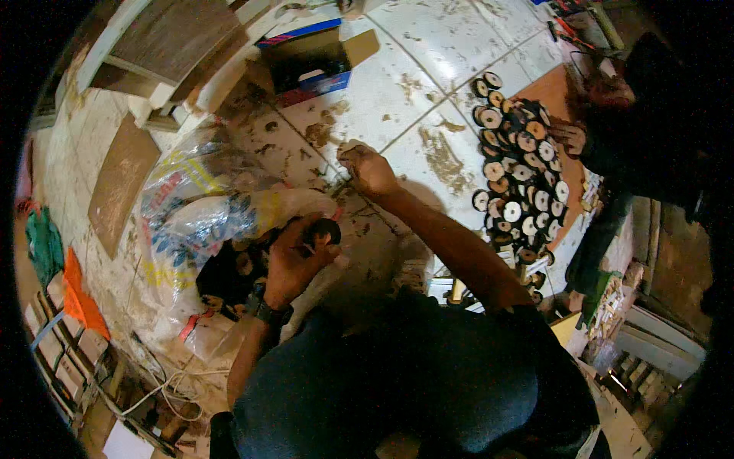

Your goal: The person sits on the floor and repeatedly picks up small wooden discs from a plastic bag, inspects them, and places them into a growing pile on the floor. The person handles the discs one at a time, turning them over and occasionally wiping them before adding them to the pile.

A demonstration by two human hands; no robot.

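So, 1 black-rimmed disc (329, 227) in left hand (293, 262).

We see white tiled floor (390, 84) | on it we find brown debris (443, 157) | open blue box (339, 82) | printed clear plastic sack (195, 214) | brown panel (124, 180) | black-rimmed round discs (527, 141), some on an orange-brown board (552, 88)

Orange cloth (82, 298) (green cloth (46, 246) nearby)

At the plastic bag's (164, 222) right side, the left hand (293, 260) holds a black-rimmed disc (329, 230). Farther right of the bag are the right hand (368, 171), then clustered discs (511, 211); beyond it, a cardboard box (336, 84).
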